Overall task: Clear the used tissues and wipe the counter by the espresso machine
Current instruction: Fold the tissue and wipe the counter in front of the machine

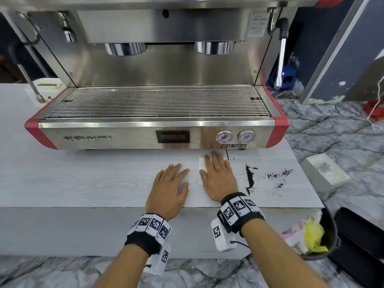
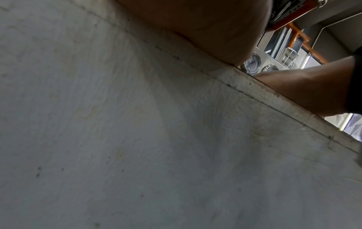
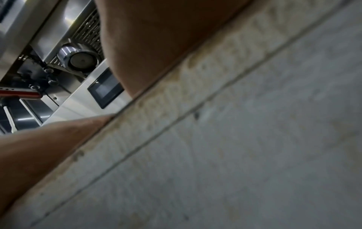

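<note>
Tissue, white, thin and flat (image 1: 201,169), is pressed onto the pale wood-grain tabletop (image 1: 83,179) by both flat, unclenched grips: left hand (image 1: 170,188), right hand (image 1: 218,177). Dark coffee grounds (image 1: 250,177) could be smeared by an uneven sweep.

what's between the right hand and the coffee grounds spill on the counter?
Head view: only bare counter lies between the right hand, flat on a white tissue, and the coffee grounds.

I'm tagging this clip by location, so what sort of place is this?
Probably a café or coffee bar counter, possibly still being fitted out. A commercial two-group espresso machine with pressure gauges stands on the counter, coffee grounds are spilled beside the hands, and a waste bin stands below.
</note>
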Motion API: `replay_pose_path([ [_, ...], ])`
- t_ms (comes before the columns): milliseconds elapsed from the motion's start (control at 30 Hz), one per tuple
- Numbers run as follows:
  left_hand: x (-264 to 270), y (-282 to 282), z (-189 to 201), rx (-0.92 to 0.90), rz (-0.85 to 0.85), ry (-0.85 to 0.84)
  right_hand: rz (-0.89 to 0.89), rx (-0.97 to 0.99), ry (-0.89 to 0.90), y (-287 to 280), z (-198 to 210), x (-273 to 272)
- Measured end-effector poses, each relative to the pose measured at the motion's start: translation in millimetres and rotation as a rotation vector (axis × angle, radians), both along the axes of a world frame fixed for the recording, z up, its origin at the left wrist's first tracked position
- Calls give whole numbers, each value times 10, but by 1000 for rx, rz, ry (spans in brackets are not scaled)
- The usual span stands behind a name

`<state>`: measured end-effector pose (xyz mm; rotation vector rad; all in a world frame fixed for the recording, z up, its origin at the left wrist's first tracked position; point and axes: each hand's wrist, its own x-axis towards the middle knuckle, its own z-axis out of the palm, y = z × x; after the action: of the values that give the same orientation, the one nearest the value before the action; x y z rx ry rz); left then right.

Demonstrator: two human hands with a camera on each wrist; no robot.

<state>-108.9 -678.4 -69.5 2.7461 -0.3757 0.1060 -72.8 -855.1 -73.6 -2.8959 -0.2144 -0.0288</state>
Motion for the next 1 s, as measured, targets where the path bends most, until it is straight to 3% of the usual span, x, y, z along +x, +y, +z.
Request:
replay_pose_path([
  [267,-19,-2,18,-31,-3,18,-150,-24,49,-485,66,-36],
  [467,-11,-18,3,-23,2,16,-258,3,66,-537,165,-77],
  [767,-7,-40,-10,19,17,-6,-22,51,20,51,219,-234],
  [1000,4,-28,-21,42,10,-14,21,24,-2,93,7,-442],
])
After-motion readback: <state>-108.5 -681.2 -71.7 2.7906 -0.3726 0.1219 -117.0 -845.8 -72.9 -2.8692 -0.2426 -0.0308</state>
